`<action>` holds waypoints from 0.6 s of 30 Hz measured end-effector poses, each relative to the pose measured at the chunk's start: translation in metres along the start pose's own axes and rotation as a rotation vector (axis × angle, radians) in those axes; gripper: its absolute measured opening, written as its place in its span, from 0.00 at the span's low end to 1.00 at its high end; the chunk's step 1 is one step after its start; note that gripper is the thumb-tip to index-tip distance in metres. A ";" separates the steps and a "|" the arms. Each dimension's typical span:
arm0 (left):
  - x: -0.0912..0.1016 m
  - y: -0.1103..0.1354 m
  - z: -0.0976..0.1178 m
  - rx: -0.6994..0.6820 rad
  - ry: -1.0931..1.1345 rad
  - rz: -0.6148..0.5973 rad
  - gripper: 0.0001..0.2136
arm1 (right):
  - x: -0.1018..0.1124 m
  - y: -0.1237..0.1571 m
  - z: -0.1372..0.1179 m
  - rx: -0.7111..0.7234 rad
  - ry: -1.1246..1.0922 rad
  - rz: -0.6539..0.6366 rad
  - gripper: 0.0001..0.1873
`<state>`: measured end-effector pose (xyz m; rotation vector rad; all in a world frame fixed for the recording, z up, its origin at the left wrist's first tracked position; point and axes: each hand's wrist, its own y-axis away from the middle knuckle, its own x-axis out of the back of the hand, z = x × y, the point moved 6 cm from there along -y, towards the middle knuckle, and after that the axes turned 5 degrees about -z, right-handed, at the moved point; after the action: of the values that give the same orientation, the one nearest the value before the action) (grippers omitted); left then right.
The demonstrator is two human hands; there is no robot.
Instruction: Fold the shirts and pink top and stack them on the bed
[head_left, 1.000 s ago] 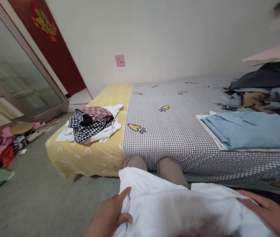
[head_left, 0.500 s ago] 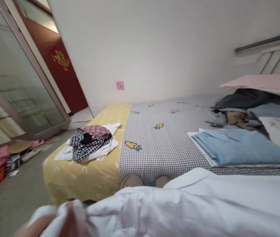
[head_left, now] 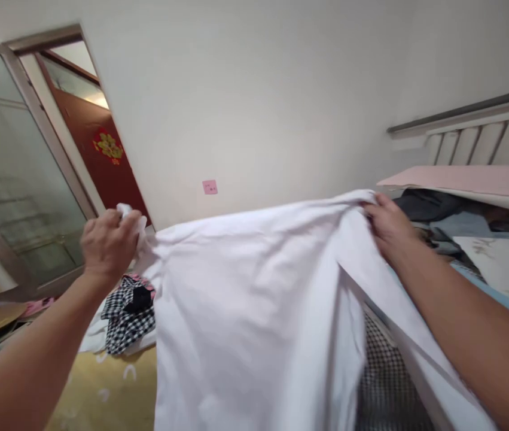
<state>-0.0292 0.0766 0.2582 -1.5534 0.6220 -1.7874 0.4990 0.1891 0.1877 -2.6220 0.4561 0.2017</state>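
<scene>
A large white garment (head_left: 245,323) hangs spread in the air in front of me and hides most of the bed. My left hand (head_left: 108,245) pinches a bunched corner of it at the upper left. My right hand (head_left: 389,227) grips its top edge at the right. Below the cloth's right part, a strip of black-and-white checked bedsheet (head_left: 384,377) shows through a gap. What the garment's lower end touches is hidden.
A checked clothes pile (head_left: 128,314) lies on a yellow sheet (head_left: 106,383) at lower left. Right of me, a pink board (head_left: 460,179) rests on heaped cloth below a slatted headboard (head_left: 482,140). A glass door (head_left: 25,173) stands at left.
Both hands have raised the white garment from low in view and spread it high across the bed. The view has tilted up and now shows the headboard more fully.
</scene>
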 end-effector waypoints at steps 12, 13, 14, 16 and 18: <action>-0.170 0.115 -0.042 -0.162 0.068 -0.134 0.15 | -0.005 0.104 0.248 -0.452 0.424 -0.454 0.32; -0.178 0.143 -0.050 -0.068 0.185 -0.169 0.15 | 0.006 0.111 0.267 -0.441 0.479 -0.416 0.30; -0.187 0.174 -0.060 0.092 0.320 -0.206 0.14 | 0.017 0.115 0.281 -0.426 0.534 -0.369 0.30; -0.210 0.246 -0.082 0.586 0.567 -0.307 0.14 | 0.029 0.117 0.298 -0.399 0.632 -0.267 0.30; -0.233 0.319 -0.083 1.019 0.843 -0.482 0.15 | 0.029 0.112 0.303 -0.382 0.704 -0.207 0.33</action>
<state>-0.0399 0.0367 -0.1433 -0.2200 -0.3733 -2.5085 0.4680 0.2305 -0.1322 -3.0392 0.3884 -0.7985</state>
